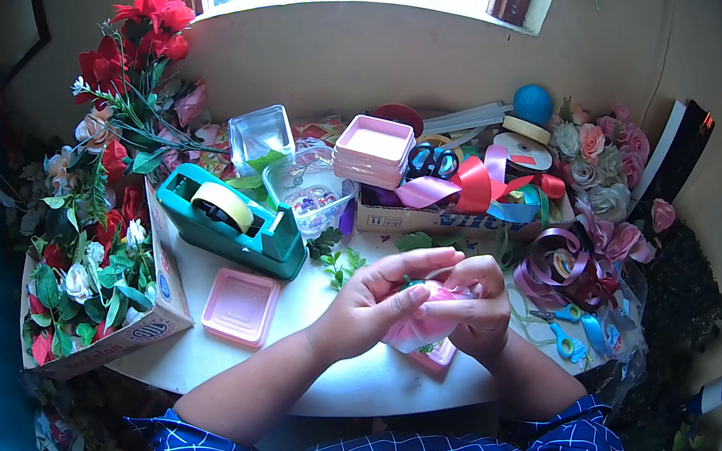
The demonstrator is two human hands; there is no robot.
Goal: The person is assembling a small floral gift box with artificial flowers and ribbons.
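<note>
Both my hands hold a pink and white artificial flower [417,330] above the front part of the white table [333,375]. My left hand [379,306] grips it from the left, thumb near the green part at its top. The fingers of my right hand [482,302] pinch its petals from the right. Partly hidden under the flower, a small pink plastic tray [440,357] with some green leaves rests on the table. Another pink tray [241,308] lies to the left, beside a green tape dispenser [229,223] with a yellowish roll.
A cardboard box of artificial flowers [167,301] stands left. Behind are stacked pink trays [372,148], a clear container of beads [312,201] and a box of ribbons [394,217] with black-handled scissors [433,161]. Blue scissors [565,335] and purple ribbon [546,262] lie right.
</note>
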